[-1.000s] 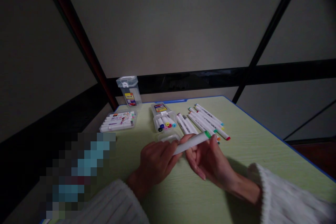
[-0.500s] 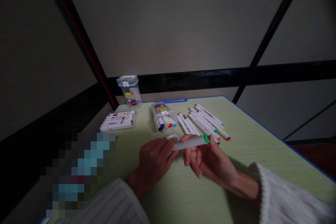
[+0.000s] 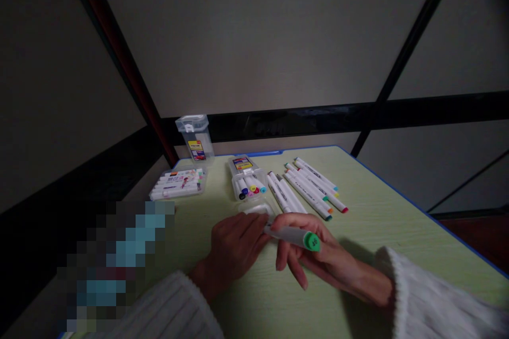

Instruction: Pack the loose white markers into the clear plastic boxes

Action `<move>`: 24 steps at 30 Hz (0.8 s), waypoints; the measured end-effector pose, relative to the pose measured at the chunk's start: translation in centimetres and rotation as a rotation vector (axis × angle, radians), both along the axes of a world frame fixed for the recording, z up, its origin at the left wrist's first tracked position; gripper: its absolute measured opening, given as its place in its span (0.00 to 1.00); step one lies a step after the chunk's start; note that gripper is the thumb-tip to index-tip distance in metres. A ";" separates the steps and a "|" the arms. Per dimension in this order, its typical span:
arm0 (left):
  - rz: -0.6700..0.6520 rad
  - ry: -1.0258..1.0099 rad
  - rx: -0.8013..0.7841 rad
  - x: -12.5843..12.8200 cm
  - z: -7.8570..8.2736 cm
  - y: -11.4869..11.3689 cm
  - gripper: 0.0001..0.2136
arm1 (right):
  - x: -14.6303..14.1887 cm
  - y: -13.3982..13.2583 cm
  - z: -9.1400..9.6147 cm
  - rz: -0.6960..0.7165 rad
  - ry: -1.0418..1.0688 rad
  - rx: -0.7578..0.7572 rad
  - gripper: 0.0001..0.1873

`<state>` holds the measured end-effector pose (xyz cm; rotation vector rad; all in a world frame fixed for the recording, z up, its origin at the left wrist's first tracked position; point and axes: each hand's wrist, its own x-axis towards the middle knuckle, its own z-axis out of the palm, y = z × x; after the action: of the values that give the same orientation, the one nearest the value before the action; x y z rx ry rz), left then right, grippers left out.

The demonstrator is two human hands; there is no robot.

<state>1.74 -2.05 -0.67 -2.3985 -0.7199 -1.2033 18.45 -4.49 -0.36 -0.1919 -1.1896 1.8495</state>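
A white marker with a green cap end (image 3: 290,234), numbered on its round face, lies held between my two hands above the table. My left hand (image 3: 236,246) is closed at the marker's far end, its fingertips partly hidden. With thumb and index finger my right hand (image 3: 324,257) grips the barrel, while its other fingers hang loosely below. Just behind the hands, the clear lid (image 3: 258,204) of an open plastic case (image 3: 235,183) lies on the table. Inside that case several markers show their coloured ends.
Several loose white markers (image 3: 310,190) lie to the right of the case. At the left are a flat pack of markers (image 3: 178,184) and an upright clear box (image 3: 196,140). The pale green table (image 3: 382,222) has a blue edge, with a wall behind. A pixelated area covers the lower left.
The marker's green end has swung down and towards me, so its numbered face now shows. My right hand has turned with it; my left hand has stayed nearly in place.
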 end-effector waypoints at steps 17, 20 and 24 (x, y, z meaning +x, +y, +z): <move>-0.031 -0.050 -0.071 -0.3 -0.1 0.1 0.11 | -0.3 -0.1 -0.9 0.048 -0.146 0.006 0.24; -0.009 -0.074 -0.126 -0.2 -0.2 0.1 0.12 | -0.4 -0.1 -0.9 0.061 -0.113 -0.002 0.23; -0.006 -0.099 -0.224 -0.1 -0.3 0.1 0.14 | -0.5 -0.1 -1.2 0.064 -0.076 -0.013 0.26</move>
<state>1.68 -1.99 -0.97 -2.5349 -0.9234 -1.3130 17.90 -4.59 -1.58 -0.2359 -1.2486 1.9211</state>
